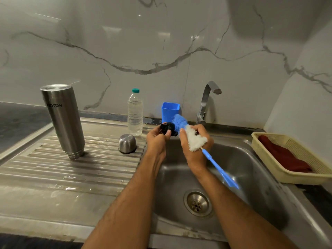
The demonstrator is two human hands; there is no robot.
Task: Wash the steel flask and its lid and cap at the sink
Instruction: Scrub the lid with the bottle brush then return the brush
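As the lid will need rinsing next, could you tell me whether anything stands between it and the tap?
Only the bottle brush in the right hand: its blue bristles rise between the black lid, held by the left hand, and the tap.

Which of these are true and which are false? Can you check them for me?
1. The steel flask stands upside down on the draining board. True.
2. The left hand holds the steel cap. False: it holds the black lid; the steel cap sits mouth-down on the draining board.
3. The right hand grips a blue and white bottle brush. True.
4. Water runs from the tap. False: no water is coming out.
5. A dark red cloth lies in the sink basin. False: it lies in the cream basket on the right.
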